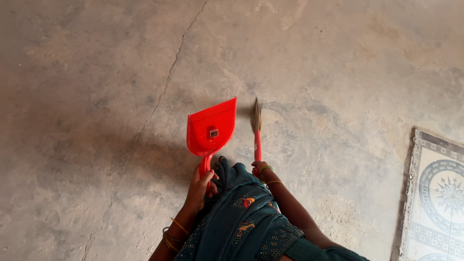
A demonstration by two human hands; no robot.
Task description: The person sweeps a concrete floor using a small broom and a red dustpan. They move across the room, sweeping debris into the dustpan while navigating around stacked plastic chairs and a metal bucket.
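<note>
My left hand [200, 186] grips the handle of a red plastic dustpan [211, 128], whose open mouth faces right and rests on the concrete floor. My right hand [261, 170] holds the red handle of a small broom [255, 126]. The broom's straw head is blurred and sits just right of the dustpan's mouth. Both wrists wear bangles. Teal embroidered cloth [241, 217] hangs between my arms and hides my lower body.
The grey concrete floor [96, 72] is worn and has a long crack [169, 77] running from the top centre towards the lower left. A patterned tiled patch [437, 198] lies at the right edge.
</note>
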